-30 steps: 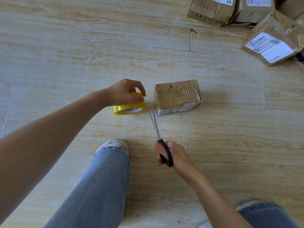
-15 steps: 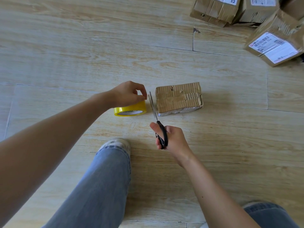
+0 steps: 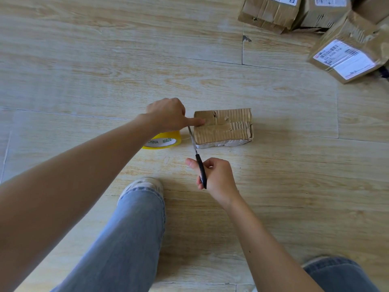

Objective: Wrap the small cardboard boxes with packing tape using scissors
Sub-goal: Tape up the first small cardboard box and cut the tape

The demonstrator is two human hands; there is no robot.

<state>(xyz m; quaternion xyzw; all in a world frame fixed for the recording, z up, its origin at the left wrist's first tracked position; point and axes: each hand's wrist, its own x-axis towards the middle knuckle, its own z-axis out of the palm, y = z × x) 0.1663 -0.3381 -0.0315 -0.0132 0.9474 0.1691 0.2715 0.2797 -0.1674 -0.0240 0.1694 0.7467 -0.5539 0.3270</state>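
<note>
A small worn cardboard box lies on the wood-look floor, with tape over its top. My left hand reaches over a yellow tape roll and presses its straight index finger on the box's top left corner; the other fingers are curled. The roll lies flat just left of the box. My right hand grips the black handles of the scissors. Their blades are together and point up into the gap between roll and box, along the box's left edge.
Several taped cardboard parcels with shipping labels are piled at the top right, the nearest one tilted. My left leg in jeans and its shoe lie below the roll; my right knee is at the bottom right.
My left hand let go of the tape roll and moved right to press a finger on the box. My right hand carried the scissors forward, and the blades came together between roll and box.
</note>
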